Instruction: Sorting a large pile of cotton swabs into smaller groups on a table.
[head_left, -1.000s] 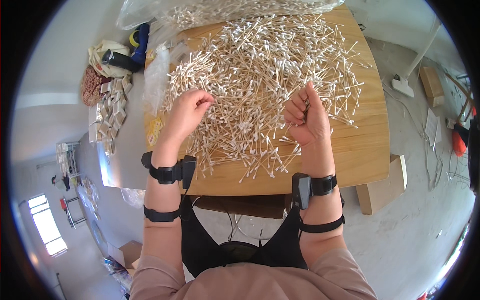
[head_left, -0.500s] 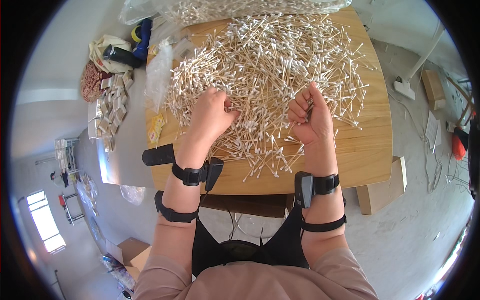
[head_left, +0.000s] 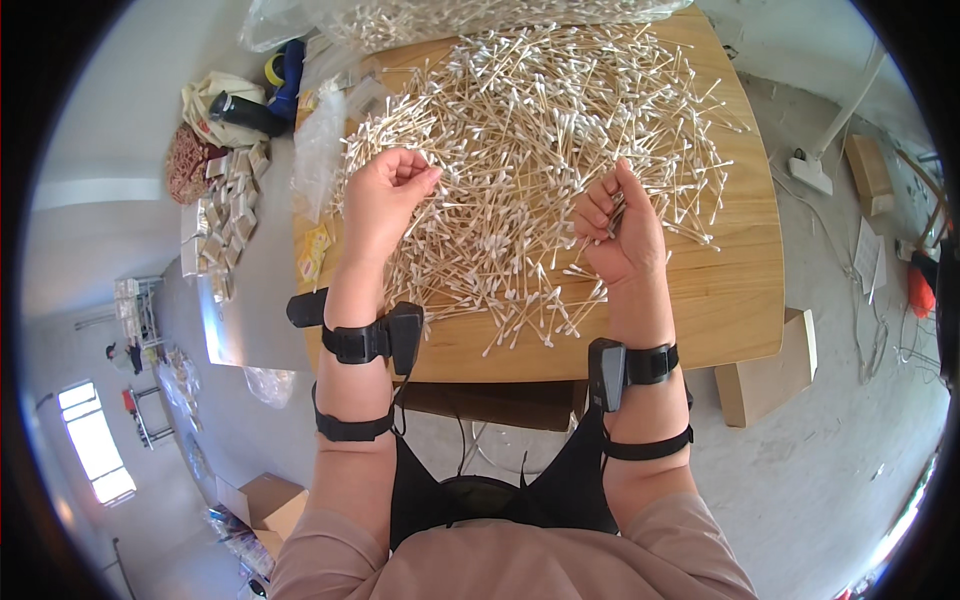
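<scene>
A wide heap of cotton swabs (head_left: 510, 190) with white tips and pale wooden sticks covers much of the wooden table (head_left: 740, 310). Over the heap's left side is my left hand (head_left: 385, 200), its thumb and fingertips pinched together; whatever may be between them is too small to make out. My right hand (head_left: 628, 230) is raised at the right side of the heap, palm turned up. Its fingers curl around a few cotton swabs, mostly hidden in the fist, and the thumb points away from me. Black straps with small boxes circle both forearms.
Behind the heap lies a clear plastic bag (head_left: 500, 22) full of swabs. At the left are a yellow packet (head_left: 313, 252), crumpled clear plastic (head_left: 318, 150), several small packs (head_left: 232, 215) and a black bottle (head_left: 246, 113). A cardboard box (head_left: 775, 372) stands by the table's right side.
My left hand has moved left and farther from me, lifting off the swabs with its fingers pinched. The right hand has stayed nearly still, fingers curled.
</scene>
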